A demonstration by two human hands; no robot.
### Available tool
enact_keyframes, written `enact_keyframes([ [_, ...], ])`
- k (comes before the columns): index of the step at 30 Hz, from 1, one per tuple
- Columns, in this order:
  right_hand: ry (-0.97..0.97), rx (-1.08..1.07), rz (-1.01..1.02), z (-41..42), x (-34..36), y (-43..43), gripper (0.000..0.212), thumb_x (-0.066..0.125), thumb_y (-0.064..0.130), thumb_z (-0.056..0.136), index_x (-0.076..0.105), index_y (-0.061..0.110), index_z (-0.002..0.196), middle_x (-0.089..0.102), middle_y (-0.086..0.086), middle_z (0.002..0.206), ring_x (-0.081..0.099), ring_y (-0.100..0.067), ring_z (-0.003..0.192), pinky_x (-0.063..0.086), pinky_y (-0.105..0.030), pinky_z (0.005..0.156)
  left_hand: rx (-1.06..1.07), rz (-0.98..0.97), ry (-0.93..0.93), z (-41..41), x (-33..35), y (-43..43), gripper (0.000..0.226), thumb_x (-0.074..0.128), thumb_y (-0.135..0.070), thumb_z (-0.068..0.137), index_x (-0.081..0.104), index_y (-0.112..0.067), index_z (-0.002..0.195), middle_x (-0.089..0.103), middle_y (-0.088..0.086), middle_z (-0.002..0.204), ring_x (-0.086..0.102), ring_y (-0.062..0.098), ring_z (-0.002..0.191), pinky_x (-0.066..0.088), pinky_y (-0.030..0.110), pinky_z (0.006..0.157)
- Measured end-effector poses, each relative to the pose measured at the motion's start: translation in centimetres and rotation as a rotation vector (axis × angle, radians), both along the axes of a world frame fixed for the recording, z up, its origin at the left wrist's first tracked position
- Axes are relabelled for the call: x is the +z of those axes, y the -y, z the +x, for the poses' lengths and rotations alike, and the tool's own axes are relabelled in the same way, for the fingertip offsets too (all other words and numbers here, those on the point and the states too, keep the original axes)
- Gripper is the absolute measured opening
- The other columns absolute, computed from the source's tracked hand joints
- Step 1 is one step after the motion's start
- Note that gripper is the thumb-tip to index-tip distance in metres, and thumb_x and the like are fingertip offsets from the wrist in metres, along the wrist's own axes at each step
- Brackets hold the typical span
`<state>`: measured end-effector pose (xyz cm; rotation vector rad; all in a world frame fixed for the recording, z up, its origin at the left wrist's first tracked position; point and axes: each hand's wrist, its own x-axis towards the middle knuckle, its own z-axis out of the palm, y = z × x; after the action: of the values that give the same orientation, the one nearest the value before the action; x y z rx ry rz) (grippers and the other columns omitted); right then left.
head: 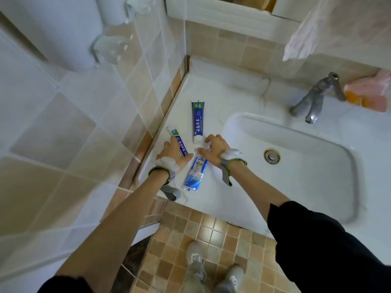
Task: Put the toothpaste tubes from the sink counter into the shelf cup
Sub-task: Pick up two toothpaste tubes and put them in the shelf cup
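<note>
Here, in the head view, three toothpaste tubes lie on the white sink counter (228,98), in the corner where it meets the tiled wall. The slim tube (177,138) lies nearest the wall, with its green-and-white end pointing away from the person. The left hand (173,154) rests palm down over the near part of this tube, fingers spread loosely and flat; whether it grips the tube cannot be told. The long blue tube (197,121) lies farther back, lengthwise, its white cap toward the person. The right hand (212,151) sits just beside that cap, fingers curled down onto the counter and partly open; its fingertips are near the cap, but contact is not clear. Between the two hands lies the blue-and-white tube (195,173), its flat crimped end close to the counter's front edge and its upper end hidden under the right thumb.

Both wrists carry grey straps with white pads. To the right are the sink basin (296,187) with its metal drain (271,156), and a worn metal faucet (313,100) behind it. A pink item (372,92) rests on the counter beside the faucet. The shelf cup cannot be picked out.
</note>
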<state>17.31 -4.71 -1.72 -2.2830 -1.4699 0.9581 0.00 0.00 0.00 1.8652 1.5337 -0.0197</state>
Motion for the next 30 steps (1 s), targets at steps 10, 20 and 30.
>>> enact_keyframes([
  [10, -0.004, -0.027, -0.143, 0.1, 0.3, -0.6, 0.030, 0.062, 0.037, 0.086, 0.046, 0.021, 0.105, 0.059, -0.003, 0.110, 0.063, -0.027, 0.093, 0.057, -0.048, 0.084, 0.001, -0.072, -0.122, 0.7, -1.1, -1.1, 0.066, 0.072, -0.041, 0.079, 0.038, -0.011, 0.128, 0.060, 0.014, 0.125, 0.061, 0.036, 0.112, 0.053, 0.047, 0.093],
  [20, -0.107, -0.139, -0.130, 1.2, 3.3, -0.7, 0.032, 0.073, 0.029, 0.075, 0.056, 0.020, 0.100, 0.057, -0.007, 0.112, 0.065, -0.029, 0.095, 0.060, -0.046, 0.083, -0.004, -0.054, -0.175, 0.5, 2.0, -1.2, 0.056, 0.070, -0.028, 0.081, 0.039, -0.006, 0.123, 0.058, 0.018, 0.125, 0.060, 0.038, 0.113, 0.052, 0.043, 0.091],
  [30, -0.109, -0.105, -0.101, 1.9, 8.7, -0.6, 0.024, 0.077, 0.028, 0.078, 0.065, 0.007, 0.083, 0.074, -0.009, 0.079, 0.074, -0.024, 0.067, 0.064, -0.039, 0.061, -0.087, 0.155, -0.221, -0.6, 7.3, -1.5, 0.024, 0.054, -0.025, 0.089, 0.063, -0.005, 0.099, 0.069, 0.018, 0.104, 0.067, 0.036, 0.092, 0.052, 0.035, 0.073],
])
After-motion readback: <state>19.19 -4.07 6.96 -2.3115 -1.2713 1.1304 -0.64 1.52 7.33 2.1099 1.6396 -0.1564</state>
